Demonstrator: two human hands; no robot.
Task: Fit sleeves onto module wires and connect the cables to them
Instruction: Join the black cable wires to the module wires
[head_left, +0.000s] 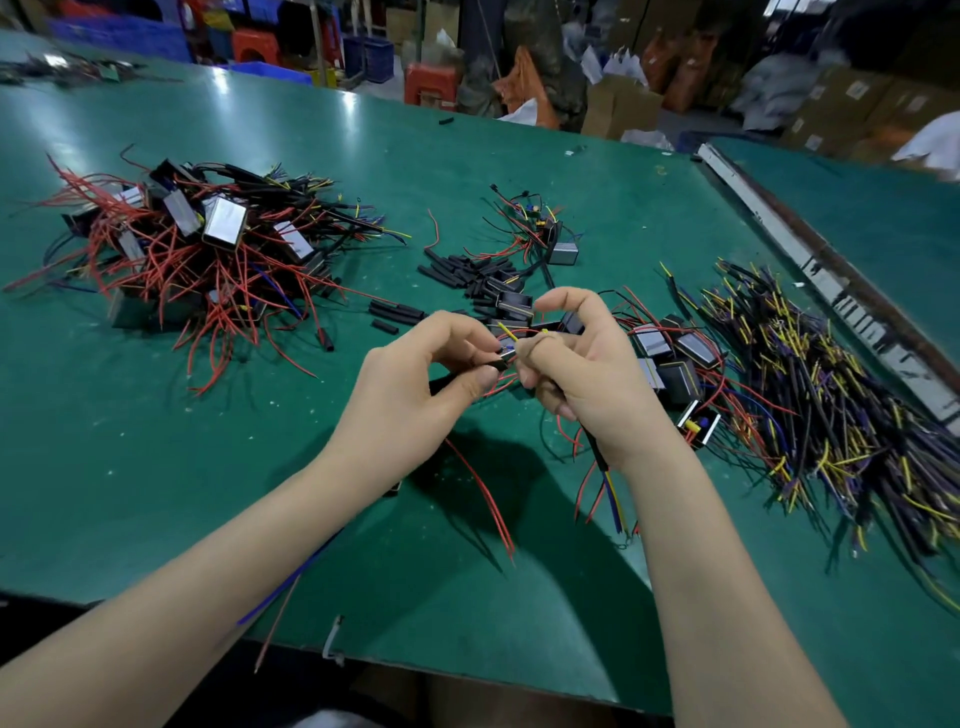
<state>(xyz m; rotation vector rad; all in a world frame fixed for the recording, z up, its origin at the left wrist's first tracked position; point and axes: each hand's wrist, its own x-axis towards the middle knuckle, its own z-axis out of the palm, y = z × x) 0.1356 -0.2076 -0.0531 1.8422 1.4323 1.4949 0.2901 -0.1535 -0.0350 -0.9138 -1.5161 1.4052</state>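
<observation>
Above the green counter (156, 493), the left hand (415, 384) pinches a short black sleeve (500, 362) between thumb and forefinger; its long axis runs left to right, its open end facing the right hand (582, 374). That hand's fingers curl round a black cable (597, 457) that trails down toward the person, red, yellow and blue cores fanning from its lower end. Thin yellow and blue wire tips (506, 332) point up and left between the hands.

The hands (498, 364) hide the wire ends pinched between them.
</observation>
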